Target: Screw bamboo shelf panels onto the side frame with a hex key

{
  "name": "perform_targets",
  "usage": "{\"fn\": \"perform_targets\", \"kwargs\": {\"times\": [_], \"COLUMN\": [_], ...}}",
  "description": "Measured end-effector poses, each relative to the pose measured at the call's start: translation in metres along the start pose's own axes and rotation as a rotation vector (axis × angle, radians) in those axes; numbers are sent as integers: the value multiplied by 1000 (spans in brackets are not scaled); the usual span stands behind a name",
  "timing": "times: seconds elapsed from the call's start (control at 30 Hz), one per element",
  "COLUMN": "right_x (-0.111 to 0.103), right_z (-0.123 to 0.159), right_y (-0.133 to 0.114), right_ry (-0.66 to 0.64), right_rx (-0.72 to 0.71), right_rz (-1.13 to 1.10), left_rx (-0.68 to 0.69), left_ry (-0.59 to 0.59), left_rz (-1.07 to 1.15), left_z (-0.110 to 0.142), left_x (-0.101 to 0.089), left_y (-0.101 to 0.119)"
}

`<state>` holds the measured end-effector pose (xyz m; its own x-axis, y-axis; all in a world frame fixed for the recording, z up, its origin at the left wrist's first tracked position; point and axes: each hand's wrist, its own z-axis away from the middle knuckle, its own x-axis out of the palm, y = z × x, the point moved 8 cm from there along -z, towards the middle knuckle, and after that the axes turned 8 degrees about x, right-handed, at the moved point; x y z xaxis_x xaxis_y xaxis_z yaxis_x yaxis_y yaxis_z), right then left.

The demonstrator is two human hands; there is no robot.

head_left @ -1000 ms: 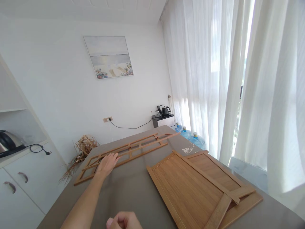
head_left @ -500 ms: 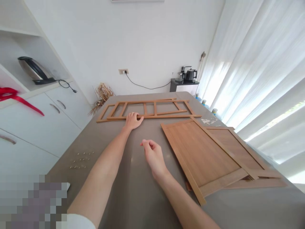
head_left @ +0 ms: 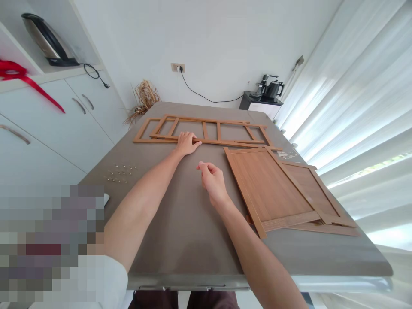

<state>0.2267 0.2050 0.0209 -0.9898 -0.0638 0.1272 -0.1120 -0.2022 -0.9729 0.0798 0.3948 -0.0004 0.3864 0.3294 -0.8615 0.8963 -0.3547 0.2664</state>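
Two light-brown wooden ladder-like frames lie overlapped across the far part of the table: an upper frame (head_left: 219, 131) and a lower frame (head_left: 142, 130) that sticks out at the left. My left hand (head_left: 186, 144) is closed over the near rail of the upper frame, fingers over the wood and thumb along the near side. My right hand (head_left: 213, 180) hovers above the bare tabletop, curled with thumb and index finger pinched together. Whatever may be between those fingertips is too small to make out. To its right rests a framed wooden panel (head_left: 273, 184), partly covering a second panel (head_left: 305, 182).
Several small metal fittings (head_left: 121, 173) lie scattered on the grey table (head_left: 180, 223) at the left. A blurred-out patch hides the lower left. White cabinets (head_left: 48, 116) flank the left side, curtains (head_left: 363, 116) the right. A small black-topped stand (head_left: 257, 101) holds kettles at the back.
The view has tilted downward, so the table's near edge now shows. Both hands keep nearly the same pose: left on the frame, right curled above the table.
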Motion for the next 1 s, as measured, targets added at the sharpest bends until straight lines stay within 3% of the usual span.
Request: {"fn": "perform_targets", "kwargs": {"times": [0.23, 0.6, 0.7, 1.0], "right_x": [6, 9, 9, 0], "right_z": [2, 1, 1, 1], "right_y": [2, 3, 2, -6], "right_ry": [-36, -36, -24, 4], "right_rx": [-5, -7, -16, -59], "right_rz": [24, 76, 100, 102], "left_rx": [-66, 29, 50, -9], "left_ry": [31, -108, -105, -39], "left_rz": [-12, 19, 8, -74], "left_z": [4, -1, -13, -75], "left_x": [-1, -1, -16, -94], "left_y": [-4, 3, 9, 20]}}
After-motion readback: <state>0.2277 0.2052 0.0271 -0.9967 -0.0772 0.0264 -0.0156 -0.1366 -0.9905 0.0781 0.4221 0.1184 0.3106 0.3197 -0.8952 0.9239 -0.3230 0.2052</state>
